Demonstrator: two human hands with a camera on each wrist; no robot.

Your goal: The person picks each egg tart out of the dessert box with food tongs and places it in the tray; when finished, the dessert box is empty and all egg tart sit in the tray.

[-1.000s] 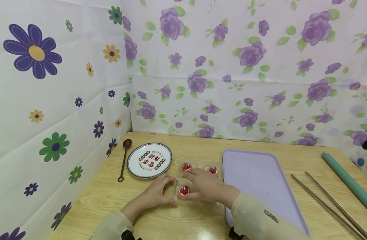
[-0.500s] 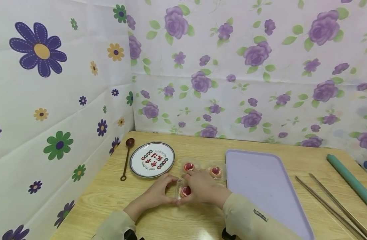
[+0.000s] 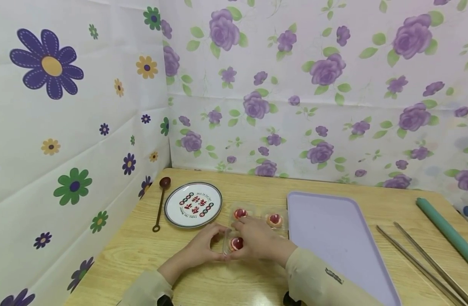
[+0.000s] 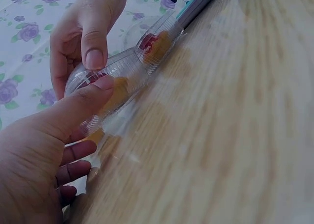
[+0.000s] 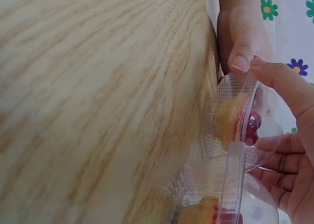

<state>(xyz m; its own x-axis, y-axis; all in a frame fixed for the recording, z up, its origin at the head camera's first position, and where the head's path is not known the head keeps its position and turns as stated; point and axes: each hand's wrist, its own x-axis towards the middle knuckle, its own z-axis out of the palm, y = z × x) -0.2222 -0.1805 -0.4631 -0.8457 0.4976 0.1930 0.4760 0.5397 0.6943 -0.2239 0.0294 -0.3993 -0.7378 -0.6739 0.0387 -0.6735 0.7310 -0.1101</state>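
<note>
A clear plastic box with domed compartments lies on the table, a small red-topped tart in each one visible. My left hand grips its near left corner, thumb on the front side and fingers curled behind. My right hand reaches across the top, hiding part of the box. In the right wrist view, the right thumb holds the lid's rim at the corner, close to the left thumb. The right fingers curl round the far side of the dome over a tart.
A white plate with red lettering sits behind my left hand, a dark brown ladle left of it. Right of the box lies a lilac tray. Farther right are metal tongs and a teal roll. Floral cloths hang behind and left.
My right hand has moved left over the near left compartment, its thumb now at the corner by the left thumb. The left hand stays at that corner. The head view has shifted slightly.
</note>
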